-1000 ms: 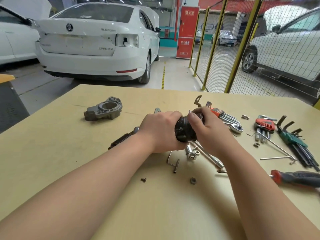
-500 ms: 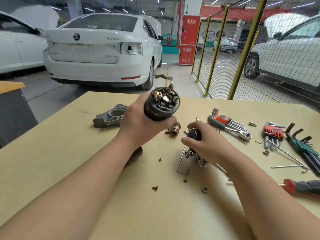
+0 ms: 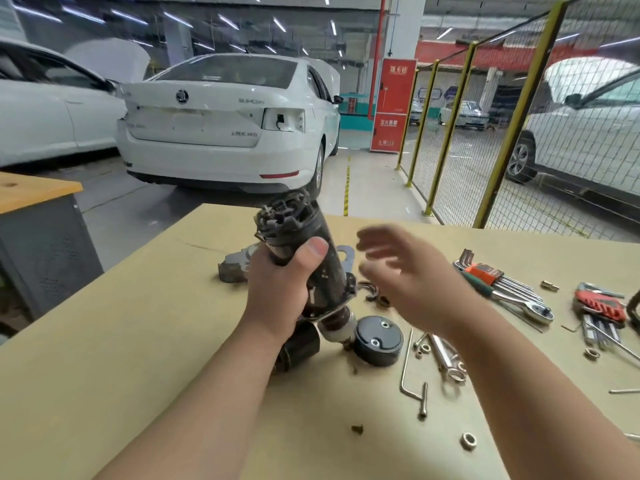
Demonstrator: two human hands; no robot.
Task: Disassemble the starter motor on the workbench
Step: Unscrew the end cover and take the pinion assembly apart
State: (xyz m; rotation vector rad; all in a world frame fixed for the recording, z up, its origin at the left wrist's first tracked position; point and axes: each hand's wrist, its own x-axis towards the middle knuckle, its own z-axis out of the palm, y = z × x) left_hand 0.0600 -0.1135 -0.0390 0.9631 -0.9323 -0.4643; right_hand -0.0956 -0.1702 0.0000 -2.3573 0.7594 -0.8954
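My left hand [image 3: 278, 289] grips the black starter motor body [image 3: 323, 271], which is tilted with its open brush end [image 3: 282, 211] up and to the left and its lower shaft end near the bench. My right hand [image 3: 407, 271] hovers just right of the motor, blurred, fingers spread and holding nothing. A round black end cap [image 3: 379, 339] with two screw holes lies on the workbench [image 3: 138, 341] below the motor. A dark cylindrical part [image 3: 299, 348] lies under my left wrist. The grey nose housing [image 3: 233, 266] lies behind my left hand, partly hidden.
Loose long bolts, nuts and washers [image 3: 438, 356] lie right of the cap. A small screw [image 3: 356, 428] and a nut [image 3: 468, 440] sit near the front. Hex key sets [image 3: 491, 277] and a ratchet wrench [image 3: 540, 311] lie at the right. White cars and a yellow mesh fence stand beyond the bench.
My right hand has let go of the black end cap, which now lies on the bench, and has risen open beside the motor. My left hand has tilted the motor body.
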